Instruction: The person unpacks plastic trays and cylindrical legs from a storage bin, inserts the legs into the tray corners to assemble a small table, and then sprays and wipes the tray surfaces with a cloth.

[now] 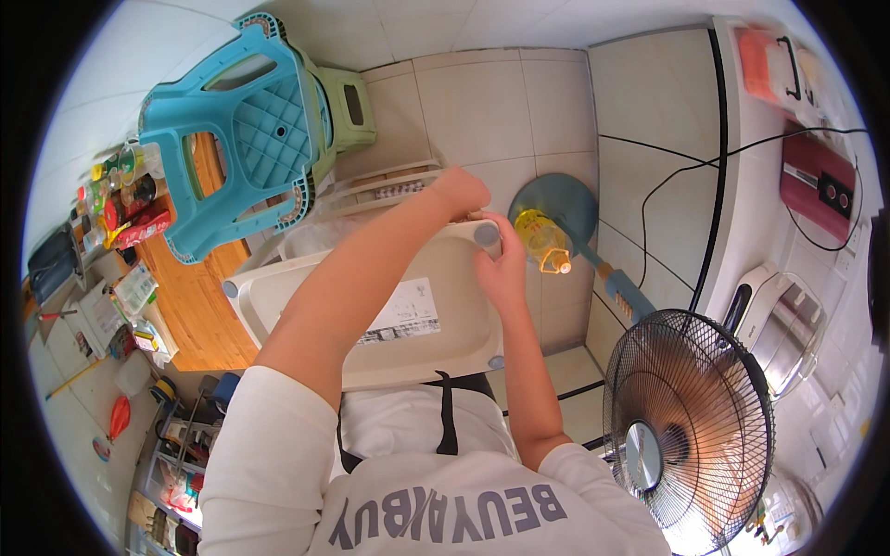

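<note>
A cream plastic storage rack (464,306) is tipped on its side in front of me, its base facing me. The base has round grey feet at its corners and a printed label (408,310). My right hand (501,264) is closed round the corner beside the upper right foot. Reaching across the top edge, my left hand (459,193) is curled near that same corner; its fingertips and whatever they hold are hidden. Behind the base, slatted white shelf parts (389,190) show partly.
A blue stool (269,120) lies stacked with a green stool (357,107) at the left, above a wooden tabletop (195,306). An oil bottle (540,236) stands right of the rack, near a round grey-blue base (579,204). A black fan (686,431) stands close on my right.
</note>
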{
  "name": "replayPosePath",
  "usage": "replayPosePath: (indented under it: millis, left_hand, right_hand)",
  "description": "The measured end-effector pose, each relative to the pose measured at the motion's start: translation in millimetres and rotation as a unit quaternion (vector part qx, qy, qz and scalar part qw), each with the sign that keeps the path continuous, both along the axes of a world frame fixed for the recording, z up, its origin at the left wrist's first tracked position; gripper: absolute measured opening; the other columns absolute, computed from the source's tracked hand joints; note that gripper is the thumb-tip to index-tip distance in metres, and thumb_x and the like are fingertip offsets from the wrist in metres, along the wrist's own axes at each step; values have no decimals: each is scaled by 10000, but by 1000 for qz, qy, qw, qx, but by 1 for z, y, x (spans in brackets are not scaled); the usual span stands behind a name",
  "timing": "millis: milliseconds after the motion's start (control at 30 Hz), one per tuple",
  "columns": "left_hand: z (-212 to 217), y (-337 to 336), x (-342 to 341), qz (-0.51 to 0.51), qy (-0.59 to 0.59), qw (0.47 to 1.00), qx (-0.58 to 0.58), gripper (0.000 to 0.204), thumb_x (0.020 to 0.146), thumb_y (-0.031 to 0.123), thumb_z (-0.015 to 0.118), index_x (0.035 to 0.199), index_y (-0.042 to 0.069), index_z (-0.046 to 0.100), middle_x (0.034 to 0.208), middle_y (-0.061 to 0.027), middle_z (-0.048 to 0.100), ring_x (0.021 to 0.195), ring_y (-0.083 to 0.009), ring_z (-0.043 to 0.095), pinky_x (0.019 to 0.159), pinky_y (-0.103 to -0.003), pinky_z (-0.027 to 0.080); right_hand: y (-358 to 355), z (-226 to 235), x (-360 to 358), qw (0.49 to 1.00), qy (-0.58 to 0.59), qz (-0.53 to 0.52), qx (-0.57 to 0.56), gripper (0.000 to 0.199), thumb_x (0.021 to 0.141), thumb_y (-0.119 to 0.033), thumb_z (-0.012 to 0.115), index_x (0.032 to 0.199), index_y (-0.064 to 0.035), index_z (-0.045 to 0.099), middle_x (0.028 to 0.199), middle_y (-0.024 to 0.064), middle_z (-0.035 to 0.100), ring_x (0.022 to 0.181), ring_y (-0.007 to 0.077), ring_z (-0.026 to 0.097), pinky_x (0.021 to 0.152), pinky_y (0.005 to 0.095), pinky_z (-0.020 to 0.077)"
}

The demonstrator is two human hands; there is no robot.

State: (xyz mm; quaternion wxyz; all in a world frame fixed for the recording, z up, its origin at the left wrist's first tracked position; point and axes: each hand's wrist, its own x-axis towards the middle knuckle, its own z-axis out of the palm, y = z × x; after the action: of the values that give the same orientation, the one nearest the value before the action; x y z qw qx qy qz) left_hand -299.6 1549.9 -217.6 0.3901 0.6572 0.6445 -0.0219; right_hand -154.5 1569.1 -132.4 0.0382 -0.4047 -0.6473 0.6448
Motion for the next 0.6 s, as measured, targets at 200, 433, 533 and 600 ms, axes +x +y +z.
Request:
replayPosePath:
  millis: [200,433,533,600]
  left_hand:
    - [-1,1,1,-7,-9,1000,4,93,579,31,635,661,70,656,717,-107,655,679,-278,650,519,-355,481]
    - [-4,4,6,-8,-19,1000,16,71,606,33,614,659,64,649,722,-101,656,691,-280,652,524,-373,482]
    - [-8,-5,6,9,-23,1000,9,134,712,98,616,837,83,663,773,-93,666,726,-275,654,575,-389,511]
    - [-5,-14,6,101,-45,993,-33,337,736,100,607,1072,83,593,915,-123,649,839,-291,631,649,-376,507]
  right_hand:
    - [2,4,0,1000,-21,-2,-12,446,687,139,416,1088,-17,534,985,58,598,947,112,557,823,225,419]
    - [2,4,6,999,-26,-17,7,466,687,115,434,1111,-44,541,955,91,618,912,172,580,811,255,438]
    - [1,4,8,999,-13,6,41,487,701,98,458,1162,-47,519,989,103,610,946,169,576,819,257,439]
    - [-2,8,7,998,-15,5,59,509,710,89,467,1198,-51,501,1026,110,603,974,165,570,832,256,436]
